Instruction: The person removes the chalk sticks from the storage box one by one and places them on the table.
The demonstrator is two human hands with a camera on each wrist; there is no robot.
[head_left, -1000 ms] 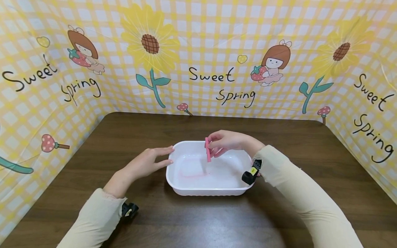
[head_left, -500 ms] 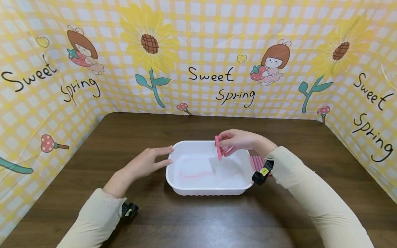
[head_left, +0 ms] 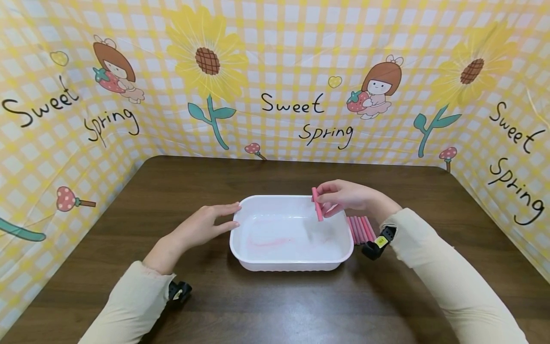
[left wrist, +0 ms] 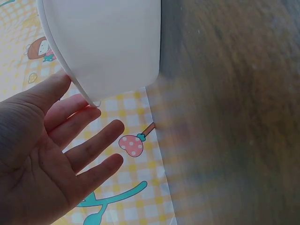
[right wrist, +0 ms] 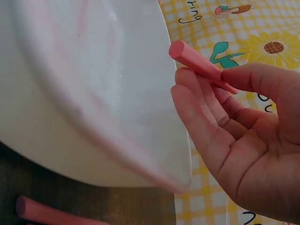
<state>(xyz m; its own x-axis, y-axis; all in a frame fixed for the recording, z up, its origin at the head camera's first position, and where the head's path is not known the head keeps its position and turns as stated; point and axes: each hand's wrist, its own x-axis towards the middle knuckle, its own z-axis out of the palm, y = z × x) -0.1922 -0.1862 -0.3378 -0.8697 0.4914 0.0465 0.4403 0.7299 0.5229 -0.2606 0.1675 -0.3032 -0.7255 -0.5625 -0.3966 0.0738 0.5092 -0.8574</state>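
My right hand [head_left: 345, 197] pinches a pink stick of chalk [head_left: 317, 204] over the back right part of a white plastic basin [head_left: 292, 263]. In the right wrist view the chalk [right wrist: 197, 61] lies between thumb and fingertips, its round end pointing away from the palm. My left hand [head_left: 202, 224] touches the basin's left rim with its fingertips. Seen from the left wrist, the thumb and forefinger meet the rim [left wrist: 70, 70], while the other fingers spread out loosely. Faint pink smears mark the basin's floor.
Several pink chalk sticks [head_left: 361, 230] lie in a row against the basin's right side, partly behind the right wrist. The dark wooden table [head_left: 275, 306] is bordered at the back and sides by a yellow checked cloth [head_left: 292, 62].
The right hand has moved rightward across the basin with the chalk still pinched. The row of chalk beside the basin has come into sight. My left hand stays put.
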